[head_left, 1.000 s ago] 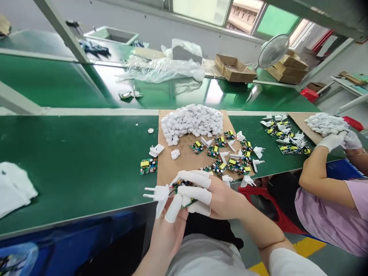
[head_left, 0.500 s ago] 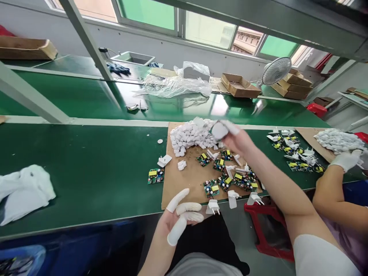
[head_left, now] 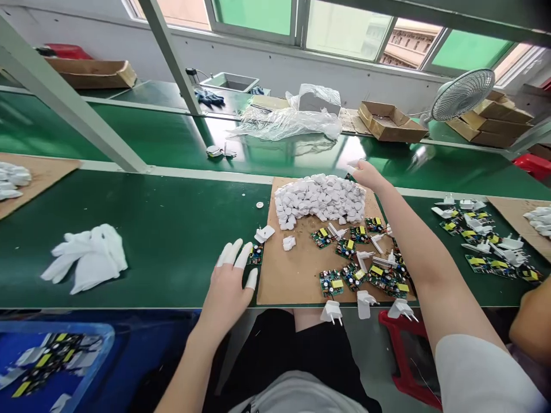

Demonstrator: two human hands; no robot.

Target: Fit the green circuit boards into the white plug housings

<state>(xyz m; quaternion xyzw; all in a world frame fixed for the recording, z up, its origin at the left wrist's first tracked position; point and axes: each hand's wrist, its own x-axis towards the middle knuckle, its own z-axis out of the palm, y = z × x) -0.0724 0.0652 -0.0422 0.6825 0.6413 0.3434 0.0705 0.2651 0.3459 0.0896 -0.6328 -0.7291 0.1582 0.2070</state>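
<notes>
My left hand (head_left: 230, 278), in white finger cots, lies over the green bench with its fingers stretched out and apart. Its fingertips are beside a green circuit board (head_left: 255, 254) and a white plug housing (head_left: 264, 233) at the left edge of a cardboard sheet (head_left: 297, 284). My right hand (head_left: 365, 174) is past the far right of a heap of small white pieces (head_left: 322, 198), with its fingers pressed together. Something small and dark shows below those fingertips; I cannot make out what it is. Several circuit boards (head_left: 345, 248) with white plug parts lie on the cardboard.
White gloves (head_left: 92, 258) lie on the bench to the left. A blue bin (head_left: 109, 338) holds more boards at lower left. More boards (head_left: 477, 262) lie at right, near another person's arm (head_left: 531, 315). Plug housings (head_left: 331, 311) hang over the front edge. A fan (head_left: 462, 94) stands behind.
My right hand has moved away toward the far side; the round white piece seen in it earlier no longer shows. My left hand has turned palm down and reached left toward the board. The view has shifted left.
</notes>
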